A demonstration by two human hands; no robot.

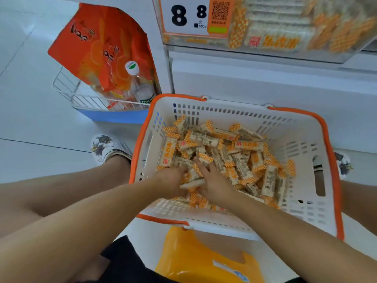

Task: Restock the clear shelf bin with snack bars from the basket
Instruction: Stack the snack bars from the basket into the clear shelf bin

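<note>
I look down into a white slotted plastic basket with an orange rim (318,117) that sits on the pale floor between my feet, and its bottom is heaped with small wrapped snack bars (206,139): each is a short oblong in a clear wrapper showing a pale, speckled bar inside, with orange-and-white checked crimped ends and orange lettering along the side. They lie jumbled at all angles, piled thickest toward the near left of the basket. Both my hands are down in that pile, close together. My left hand (170,180) has its fingers curled down into the bars and appears to be gathering some, though I cannot tell which bars it actually grips. My right hand (216,184) lies just beside it with fingers (202,163) stretched fairly straight over the bars, touching them, while a pale bar (192,183) sits wedged between the two hands. Up at the top right, the clear plastic shelf bin (306,37) on the white shelf already holds rows of the same bars, blurred, with a white price card reading 8 8 (186,15) on its front. To the left a white wire rack (69,88) holds a large orange bag (98,43) and a clear water bottle (140,86).
</note>
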